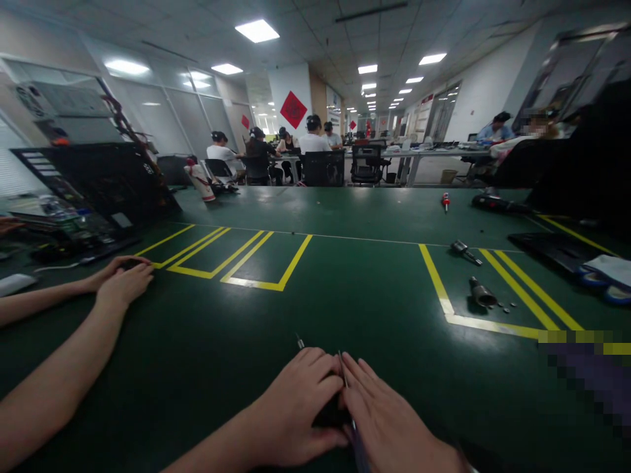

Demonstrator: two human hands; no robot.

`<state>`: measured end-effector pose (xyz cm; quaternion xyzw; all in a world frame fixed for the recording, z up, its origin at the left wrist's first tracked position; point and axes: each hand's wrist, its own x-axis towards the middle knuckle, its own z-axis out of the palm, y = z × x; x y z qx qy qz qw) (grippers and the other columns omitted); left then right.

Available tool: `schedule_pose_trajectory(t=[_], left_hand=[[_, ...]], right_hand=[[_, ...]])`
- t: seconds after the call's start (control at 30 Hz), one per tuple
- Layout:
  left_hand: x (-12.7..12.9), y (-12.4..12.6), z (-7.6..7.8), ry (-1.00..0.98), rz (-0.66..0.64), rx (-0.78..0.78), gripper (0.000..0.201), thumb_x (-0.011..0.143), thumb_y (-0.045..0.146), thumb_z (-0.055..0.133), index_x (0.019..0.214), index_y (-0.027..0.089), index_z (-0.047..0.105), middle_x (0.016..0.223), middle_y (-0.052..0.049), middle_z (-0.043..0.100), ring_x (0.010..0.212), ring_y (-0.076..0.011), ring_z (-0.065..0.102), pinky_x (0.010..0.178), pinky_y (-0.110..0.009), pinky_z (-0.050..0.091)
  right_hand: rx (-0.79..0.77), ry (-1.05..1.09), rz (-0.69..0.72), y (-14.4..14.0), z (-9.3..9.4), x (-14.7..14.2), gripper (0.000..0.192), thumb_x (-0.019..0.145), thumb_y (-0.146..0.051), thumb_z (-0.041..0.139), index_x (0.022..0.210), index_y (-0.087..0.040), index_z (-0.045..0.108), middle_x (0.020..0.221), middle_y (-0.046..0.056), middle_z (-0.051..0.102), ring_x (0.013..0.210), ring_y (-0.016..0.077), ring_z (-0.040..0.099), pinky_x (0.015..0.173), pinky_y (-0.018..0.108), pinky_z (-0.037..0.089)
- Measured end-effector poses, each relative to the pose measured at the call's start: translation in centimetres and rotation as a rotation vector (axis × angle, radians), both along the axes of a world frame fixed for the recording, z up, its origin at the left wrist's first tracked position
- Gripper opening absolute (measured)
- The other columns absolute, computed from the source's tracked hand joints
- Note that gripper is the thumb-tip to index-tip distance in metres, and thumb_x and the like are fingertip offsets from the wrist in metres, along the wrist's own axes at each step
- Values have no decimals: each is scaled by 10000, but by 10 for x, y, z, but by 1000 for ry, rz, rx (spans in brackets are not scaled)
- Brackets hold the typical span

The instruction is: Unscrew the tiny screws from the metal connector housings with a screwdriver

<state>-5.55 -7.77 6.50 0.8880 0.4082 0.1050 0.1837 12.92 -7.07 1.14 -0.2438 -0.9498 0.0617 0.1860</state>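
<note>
Pressing both hands together over a small dark thing at the near edge of the bench.

The left hand (300, 407) and the right hand (389, 420) are laid side by side, touching, with fingers flat and pointed away from the near edge. A small dark object (329, 415) is covered between them, so its shape cannot be told, nor whether either hand is closed on it. A thin metal rod (344, 369) is seen rising between the two hands, its long axis running away from the near edge, and it appears pinched at the right hand's inner side. A second thin tip (299, 341) is seen just beyond the left knuckles. Another person's two hands (123, 279) are rested near the bench's left edge, well apart.
</note>
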Motion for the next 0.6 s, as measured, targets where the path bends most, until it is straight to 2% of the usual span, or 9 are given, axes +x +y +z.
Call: schedule_pose_trajectory(t=[0.1, 0.2, 0.4, 0.5, 0.6], left_hand=[[1, -5, 0, 34, -78, 10, 289, 716, 399, 664, 915, 216, 560, 985, -46, 595, 882, -203, 487, 802, -350, 394], [1, -5, -5, 46, -119, 37, 243, 793, 422, 578, 902, 206, 551, 976, -44, 604, 860, -190, 491, 779, -326, 396], [3, 16, -12, 101, -181, 117, 258, 842, 434, 504, 816, 180, 540, 887, -37, 597, 789, -165, 494, 739, -302, 397], [7, 42, -12, 110, -205, 146, 258, 834, 425, 523, 815, 169, 550, 875, -40, 585, 793, -167, 495, 729, -296, 396], [13, 76, -13, 71, -164, 180, 235, 828, 393, 544, 838, 159, 562, 887, -47, 574, 817, -174, 495, 736, -296, 396]], right_hand=[[125, 68, 11, -8, -20, -2, 326, 876, -191, 452, 1164, -73, 549, 1279, 192, 521, 1223, 277, 462, 970, 373, 466], [139, 62, 10, -7, -25, -2, 292, 882, -209, 458, 1142, -144, 574, 1279, 137, 538, 1212, 243, 481, 969, 338, 469], [17, 25, 56, 2, 12, 7, 348, 888, -193, 417, 1195, -80, 536, 1269, 166, 545, 1184, 244, 513, 986, 352, 454], [-73, 44, -48, 18, 23, 11, 369, 875, -127, 396, 1225, -100, 513, 1296, 152, 530, 1209, 226, 490, 1026, 376, 411], [-134, 28, -87, 46, 22, 16, 401, 844, -75, 417, 1235, -112, 496, 1317, 149, 512, 1243, 219, 451, 1056, 416, 366]])
